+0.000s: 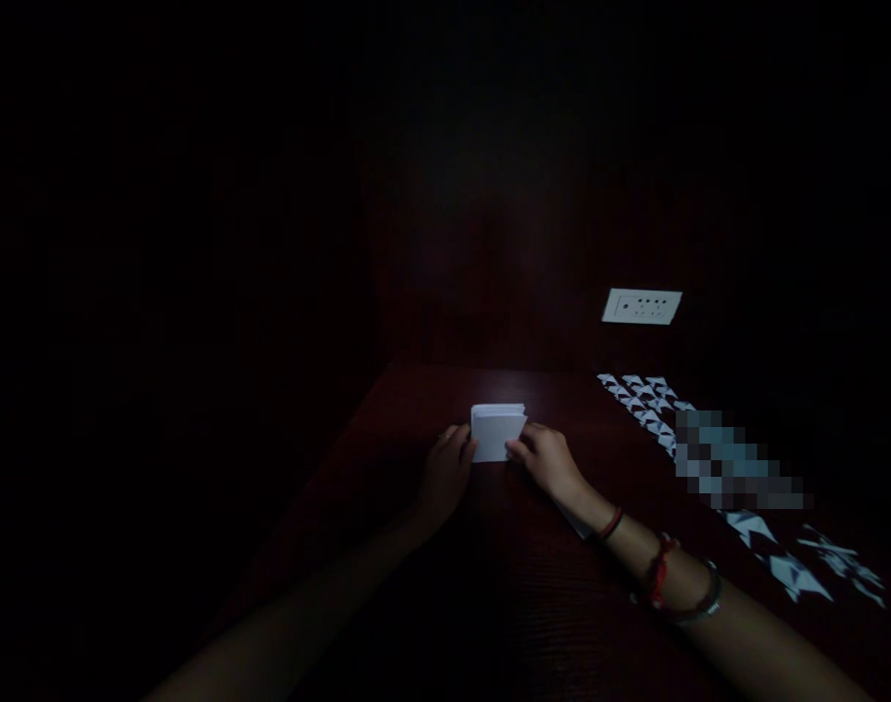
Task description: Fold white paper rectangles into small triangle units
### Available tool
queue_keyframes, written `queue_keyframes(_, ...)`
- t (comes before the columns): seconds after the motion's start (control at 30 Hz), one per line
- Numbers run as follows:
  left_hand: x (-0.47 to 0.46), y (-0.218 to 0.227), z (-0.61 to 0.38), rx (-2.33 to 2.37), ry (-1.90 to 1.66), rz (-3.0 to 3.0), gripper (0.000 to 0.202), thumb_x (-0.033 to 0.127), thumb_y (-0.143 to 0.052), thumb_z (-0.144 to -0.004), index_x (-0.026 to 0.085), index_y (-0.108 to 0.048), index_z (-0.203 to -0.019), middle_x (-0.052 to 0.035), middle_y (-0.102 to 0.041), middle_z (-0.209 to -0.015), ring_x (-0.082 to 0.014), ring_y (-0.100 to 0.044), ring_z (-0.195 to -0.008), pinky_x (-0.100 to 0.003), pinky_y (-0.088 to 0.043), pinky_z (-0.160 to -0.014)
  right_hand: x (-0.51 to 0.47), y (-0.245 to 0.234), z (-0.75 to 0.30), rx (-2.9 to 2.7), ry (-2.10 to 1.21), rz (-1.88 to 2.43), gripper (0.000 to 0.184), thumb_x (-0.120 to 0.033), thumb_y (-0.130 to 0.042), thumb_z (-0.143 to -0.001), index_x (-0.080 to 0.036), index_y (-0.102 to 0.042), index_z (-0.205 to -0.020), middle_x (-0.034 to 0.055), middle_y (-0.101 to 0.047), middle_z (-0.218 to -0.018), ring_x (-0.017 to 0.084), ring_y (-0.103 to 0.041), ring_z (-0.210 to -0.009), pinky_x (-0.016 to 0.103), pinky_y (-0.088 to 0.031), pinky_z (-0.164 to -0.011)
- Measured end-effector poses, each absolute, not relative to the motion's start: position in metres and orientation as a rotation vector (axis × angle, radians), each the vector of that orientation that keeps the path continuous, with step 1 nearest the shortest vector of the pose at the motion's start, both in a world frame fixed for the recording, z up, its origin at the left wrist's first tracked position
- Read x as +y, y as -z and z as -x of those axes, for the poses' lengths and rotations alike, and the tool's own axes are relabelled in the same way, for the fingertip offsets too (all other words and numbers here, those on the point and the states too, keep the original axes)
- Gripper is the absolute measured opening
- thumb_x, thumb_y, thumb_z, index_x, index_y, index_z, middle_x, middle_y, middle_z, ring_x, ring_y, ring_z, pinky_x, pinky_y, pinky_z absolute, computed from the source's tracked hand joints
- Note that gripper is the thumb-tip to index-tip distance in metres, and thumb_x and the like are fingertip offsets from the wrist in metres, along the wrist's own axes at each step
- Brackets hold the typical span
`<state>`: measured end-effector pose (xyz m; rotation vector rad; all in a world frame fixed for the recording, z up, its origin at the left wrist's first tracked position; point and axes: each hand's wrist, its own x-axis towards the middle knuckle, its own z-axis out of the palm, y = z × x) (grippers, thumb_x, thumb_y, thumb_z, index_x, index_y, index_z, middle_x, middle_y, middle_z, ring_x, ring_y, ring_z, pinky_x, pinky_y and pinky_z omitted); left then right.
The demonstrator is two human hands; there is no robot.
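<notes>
Two hands on one white paper (498, 437), mid-bench (387, 453), a bit toward the far end. Left hand (449, 466) pinches its left edge, thumb on the near side. Right hand (552, 458) pinches the lower right edge, thumb in front, fingers mostly behind. Paper stands roughly upright, broad face toward the near side. Several layers show along the top edge; can't tell if it's one folded sheet or a few squares together. Also can't tell whether the bottom edge touches the bench.

Progress, judging by layout: plenty looks done. White folded pieces (800, 577) lie along the right side of the bench, in rows toward the far end and looser toward the near end. Pointed, angular shapes, much alike. Count unclear: too small at the far end, and a pixelated patch (730, 458) covers part of the rows.

Not done, by the look of it: the paper in hand. Flat and four-sided, with none of the points the pieces have, so probably at an early stage. A white slip (575, 524) shows partly under the right wrist; mostly hidden, can't tell if folded or plain.

Rest: socket panel (641, 306) beyond the pieces, far right. Left side too dark to read.
</notes>
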<state>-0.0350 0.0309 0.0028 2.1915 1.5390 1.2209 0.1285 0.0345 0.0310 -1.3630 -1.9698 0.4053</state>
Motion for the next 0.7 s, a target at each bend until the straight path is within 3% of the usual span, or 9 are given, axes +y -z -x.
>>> queue_keyframes(0.13, 0.030, -0.006, 0.036, 1.549, -1.262, -2.136, 0.021, 0.023, -0.036, -0.085, 0.019, -0.050, -0.099, -0.0038, -0.054, -0.093, -0.0169, -0.051, -0.085, -0.029, -0.040, -0.076, 0.036, -0.035, -0.128, -1.934, -0.515, 1.379, 0.009, -0.020, -0.051, -0.075, -0.017, -0.058, -0.070, 0.0046, -0.061, -0.076, 0.016, -0.054, -0.069, 0.025, -0.039, -0.067)
queue_keyframes(0.33, 0.038, -0.001, 0.039, 1.540, -1.265, -2.042, 0.034, 0.027, -0.038, -0.084, 0.017, -0.038, -0.116, -0.0031, -0.057, -0.088, -0.0123, -0.056, -0.070, -0.024, -0.045, -0.064, 0.050, -0.042, -0.130, -1.843, -0.935, 1.495, 0.014, -0.019, -0.053, -0.076, -0.013, -0.054, -0.063, 0.0016, -0.058, -0.053, 0.013, -0.055, -0.050, 0.023, -0.043, -0.052)
queue_keyframes(0.43, 0.043, 0.005, 0.040, 1.562, -1.245, -2.034, 0.039, 0.027, -0.033, -0.086, 0.015, -0.028, -0.123, -0.0058, -0.056, -0.094, -0.0127, -0.057, -0.075, -0.025, -0.046, -0.066, 0.064, -0.047, -0.130, -1.739, -1.125, 1.566, 0.014, -0.022, -0.052, -0.078, -0.009, -0.057, -0.079, 0.0059, -0.060, -0.072, 0.014, -0.057, -0.063, 0.026, -0.046, -0.058)
queue_keyframes(0.5, 0.045, 0.010, 0.040, 1.598, -1.223, -2.059, 0.041, 0.026, -0.032, -0.086, 0.015, -0.027, -0.124, -0.0098, -0.050, -0.107, -0.0162, -0.054, -0.091, -0.030, -0.043, -0.077, 0.073, -0.048, -0.128, -1.662, -1.221, 1.600, 0.025, -0.027, -0.046, -0.083, -0.012, -0.050, -0.102, 0.0062, -0.054, -0.098, 0.015, -0.055, -0.082, 0.033, -0.047, -0.069)
queue_keyframes(0.6, 0.045, 0.015, 0.042, 1.663, -1.167, -2.136, 0.042, 0.024, -0.038, -0.082, 0.014, -0.032, -0.123, -0.0131, -0.032, -0.126, -0.0236, -0.035, -0.114, -0.038, -0.031, -0.092, 0.081, -0.045, -0.128, -1.548, -1.315, 1.641, 0.029, -0.028, -0.046, -0.083, -0.013, -0.047, -0.108, 0.0074, -0.050, -0.106, 0.017, -0.053, -0.089, 0.037, -0.045, -0.074)
queue_keyframes(0.7, 0.044, 0.018, 0.043, 1.683, -1.086, -2.226, 0.041, 0.025, -0.039, -0.082, 0.016, -0.036, -0.121, -0.0113, -0.027, -0.130, -0.0252, -0.030, -0.117, -0.040, -0.027, -0.094, 0.083, -0.037, -0.134, -1.467, -1.368, 1.680, 0.029, -0.028, -0.046, -0.083, -0.014, -0.047, -0.108, 0.0072, -0.051, -0.106, 0.017, -0.053, -0.089, 0.037, -0.045, -0.074)
